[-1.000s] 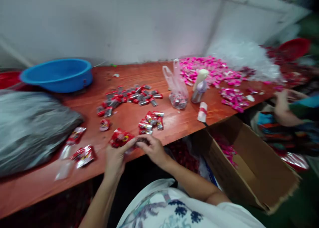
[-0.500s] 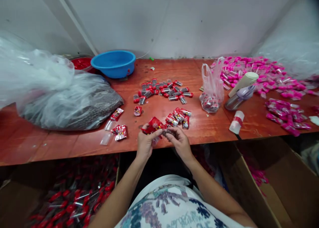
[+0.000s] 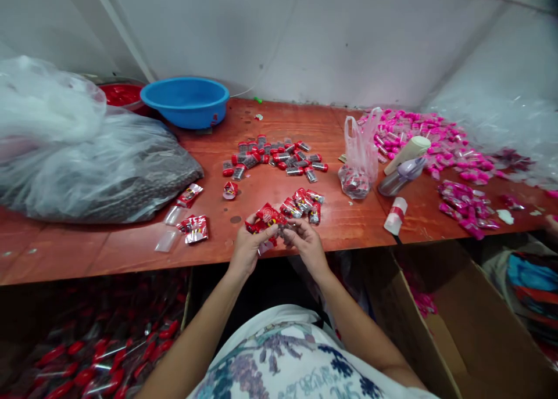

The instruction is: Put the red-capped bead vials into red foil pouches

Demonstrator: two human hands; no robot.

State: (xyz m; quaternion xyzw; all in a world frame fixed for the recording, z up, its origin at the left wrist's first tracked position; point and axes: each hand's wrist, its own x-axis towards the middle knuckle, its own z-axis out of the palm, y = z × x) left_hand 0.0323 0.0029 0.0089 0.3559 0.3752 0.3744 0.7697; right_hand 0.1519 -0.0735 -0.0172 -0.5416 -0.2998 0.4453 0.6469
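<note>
My left hand [image 3: 244, 251] is closed around a bunch of red packets [image 3: 267, 216] at the front edge of the red wooden table [image 3: 131, 248]. My right hand [image 3: 306, 242] pinches something small and dark against that bunch; I cannot make out what it is. Just beyond my fingers lies a small heap of filled red packets [image 3: 301, 203]. Farther back several red-capped filled packets [image 3: 272, 158] are scattered. To the left of my hands lie loose red packets [image 3: 195, 227] and empty clear sleeves [image 3: 168, 239].
A big clear bag of dark grains [image 3: 82, 155] fills the table's left. Blue basin [image 3: 185, 101] and red basin [image 3: 120, 94] stand behind. Small plastic bag [image 3: 360, 161], flask [image 3: 403, 165], pink packets [image 3: 436, 140] on the right. Cardboard boxes [image 3: 444, 323] below. Another person's clothing [image 3: 534, 288] at far right.
The view swung left and then steadied, bringing the big bag into sight. My hands stay together at the table edge, still working the red packets.
</note>
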